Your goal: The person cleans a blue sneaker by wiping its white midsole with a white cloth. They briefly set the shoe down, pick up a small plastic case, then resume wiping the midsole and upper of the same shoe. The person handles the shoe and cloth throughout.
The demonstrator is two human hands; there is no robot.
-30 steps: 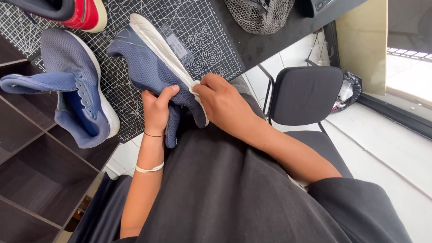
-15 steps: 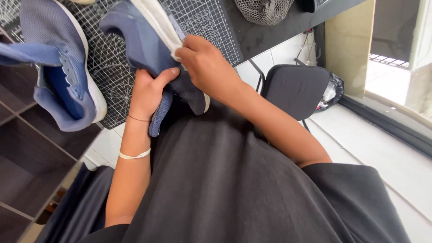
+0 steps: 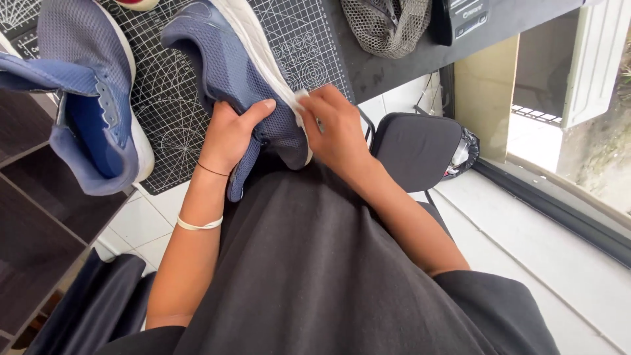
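At the left edge of the bench [image 3: 388,66] a second blue shoe [image 3: 92,98] lies on the gridded cutting mat [image 3: 171,98], its tongue pulled out toward the dark shelving [image 3: 33,223] beside it, its white sole edge facing the mat's middle. A red-and-white shoe tip [image 3: 136,3] shows just above it at the top edge.

Next comes the blue mesh shoe [image 3: 227,72], turned on its side with the white sole [image 3: 259,46] facing right; its toe rests on the mat while the heel hangs past the bench's near edge over the person's lap. The left hand [image 3: 230,135] is closed on the heel part of the upper, thumb laid across the mesh and fingers curled underneath, with a thin black band and a white band on the wrist.

The right hand [image 3: 335,131] pinches a small white cloth [image 3: 301,98] in its nearly closed fingertips and presses it to the sole near the heel.

Further right, a grey mesh bag [image 3: 384,23] and a black device [image 3: 463,16] sit at the bench's far edge. Below them stands a black chair [image 3: 417,148], a black rubbish bag [image 3: 465,151] just beside it on the tiled floor [image 3: 539,263].
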